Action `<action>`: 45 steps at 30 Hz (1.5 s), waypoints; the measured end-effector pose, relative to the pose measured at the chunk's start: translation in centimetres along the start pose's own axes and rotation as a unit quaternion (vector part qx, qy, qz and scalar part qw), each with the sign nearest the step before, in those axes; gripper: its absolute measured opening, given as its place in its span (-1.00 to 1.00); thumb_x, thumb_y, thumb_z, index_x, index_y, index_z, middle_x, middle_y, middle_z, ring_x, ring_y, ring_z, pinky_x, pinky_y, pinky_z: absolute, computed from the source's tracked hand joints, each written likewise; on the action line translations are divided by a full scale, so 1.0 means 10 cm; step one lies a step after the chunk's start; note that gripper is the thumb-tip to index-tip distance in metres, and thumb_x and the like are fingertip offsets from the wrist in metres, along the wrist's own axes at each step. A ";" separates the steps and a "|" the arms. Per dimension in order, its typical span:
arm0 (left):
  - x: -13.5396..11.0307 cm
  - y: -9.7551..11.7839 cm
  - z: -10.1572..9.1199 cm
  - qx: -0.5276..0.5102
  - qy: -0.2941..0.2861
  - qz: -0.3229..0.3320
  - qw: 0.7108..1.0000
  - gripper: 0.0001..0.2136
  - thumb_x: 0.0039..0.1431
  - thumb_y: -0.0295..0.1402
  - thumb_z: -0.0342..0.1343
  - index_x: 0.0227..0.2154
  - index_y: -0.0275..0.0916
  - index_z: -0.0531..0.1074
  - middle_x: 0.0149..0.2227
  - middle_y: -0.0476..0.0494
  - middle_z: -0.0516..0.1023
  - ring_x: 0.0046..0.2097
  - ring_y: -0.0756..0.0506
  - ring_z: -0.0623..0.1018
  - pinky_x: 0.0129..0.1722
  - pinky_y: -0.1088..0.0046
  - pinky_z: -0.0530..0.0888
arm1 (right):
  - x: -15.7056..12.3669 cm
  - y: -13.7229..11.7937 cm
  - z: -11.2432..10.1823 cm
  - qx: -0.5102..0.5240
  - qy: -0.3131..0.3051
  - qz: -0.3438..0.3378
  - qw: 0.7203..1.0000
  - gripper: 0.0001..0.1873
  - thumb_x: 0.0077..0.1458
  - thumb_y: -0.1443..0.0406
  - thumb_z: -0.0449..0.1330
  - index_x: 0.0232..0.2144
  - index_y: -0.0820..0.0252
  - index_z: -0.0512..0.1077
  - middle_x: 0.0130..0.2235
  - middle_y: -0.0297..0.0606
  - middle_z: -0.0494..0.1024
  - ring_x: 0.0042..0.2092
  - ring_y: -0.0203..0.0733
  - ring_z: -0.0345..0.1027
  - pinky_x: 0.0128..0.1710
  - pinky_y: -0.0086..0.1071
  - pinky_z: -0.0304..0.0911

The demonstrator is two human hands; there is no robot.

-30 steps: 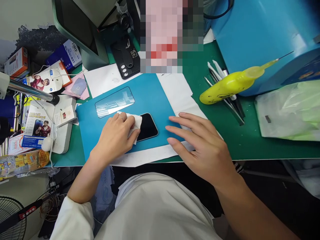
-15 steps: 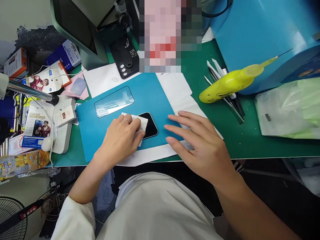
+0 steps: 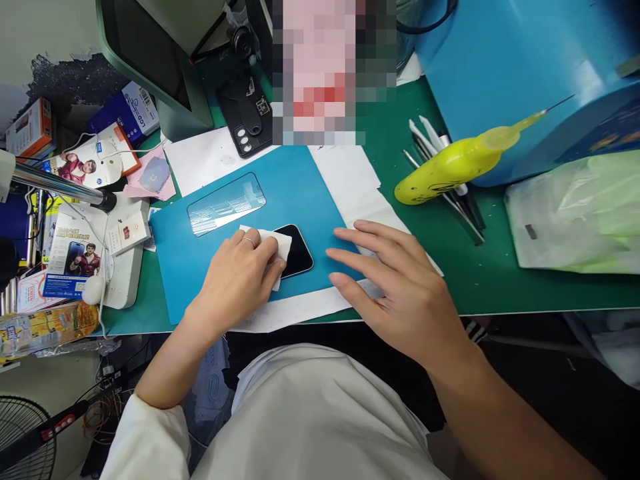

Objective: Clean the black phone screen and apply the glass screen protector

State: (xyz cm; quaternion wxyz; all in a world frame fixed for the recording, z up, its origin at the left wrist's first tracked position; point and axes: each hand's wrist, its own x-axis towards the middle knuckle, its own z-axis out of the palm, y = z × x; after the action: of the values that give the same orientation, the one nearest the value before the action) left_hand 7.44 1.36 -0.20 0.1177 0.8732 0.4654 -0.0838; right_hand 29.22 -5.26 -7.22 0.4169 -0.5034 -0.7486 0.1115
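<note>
My left hand is closed on a white wipe and presses it against the screen of a smartphone. The phone lies face up on a blue mat, and the hand and wipe cover much of it. Behind the hand, a clear screen protector with a dark border rests flat on the same mat. My right hand hovers at the mat's right edge, fingers spread, holding nothing.
A yellow squeeze bottle with a needle tip lies over several pens and tools at right, near a plastic bag. A black phone case lies behind the mat. Boxes and a drink bottle crowd the left.
The whole view has shifted slightly. My left hand, still on the wipe over the phone, shows hardly any movement; the right stays spread in the air.
</note>
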 end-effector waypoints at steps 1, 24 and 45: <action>0.00 0.00 0.00 -0.004 0.000 0.002 1.000 -0.83 0.44 -0.31 0.01 -0.30 -0.21 0.39 -0.24 -0.16 0.46 -0.23 -0.17 0.42 -0.17 0.25 0.39 | 0.00 0.00 0.00 0.000 0.000 0.001 1.000 -0.75 0.23 0.39 0.29 -0.03 0.25 0.54 0.10 0.04 0.59 0.21 0.20 0.42 0.17 0.10 0.42; -0.01 0.01 -0.01 0.010 -0.002 -0.012 1.000 -0.80 0.47 -0.29 -0.03 -0.27 -0.20 0.40 -0.26 -0.15 0.44 -0.23 -0.17 0.40 -0.18 0.24 0.38 | 0.00 0.00 0.00 -0.003 -0.001 0.006 1.000 -0.75 0.24 0.37 0.28 -0.02 0.24 0.55 0.10 0.05 0.59 0.22 0.20 0.40 0.19 0.10 0.40; 0.03 0.04 -0.04 -0.002 -0.016 -0.017 1.000 -0.80 0.47 -0.30 -0.02 -0.30 -0.21 0.39 -0.27 -0.15 0.44 -0.23 -0.16 0.41 -0.19 0.27 0.37 | 0.00 0.00 0.00 0.001 -0.010 0.009 1.000 -0.73 0.23 0.39 0.28 -0.01 0.22 0.54 0.12 0.03 0.58 0.22 0.19 0.40 0.19 0.12 0.40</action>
State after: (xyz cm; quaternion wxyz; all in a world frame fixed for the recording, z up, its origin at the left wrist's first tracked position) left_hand 7.92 1.48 0.18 0.1253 0.8634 0.4787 -0.0986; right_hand 29.20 -5.23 -7.19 0.4093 -0.5088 -0.7476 0.1212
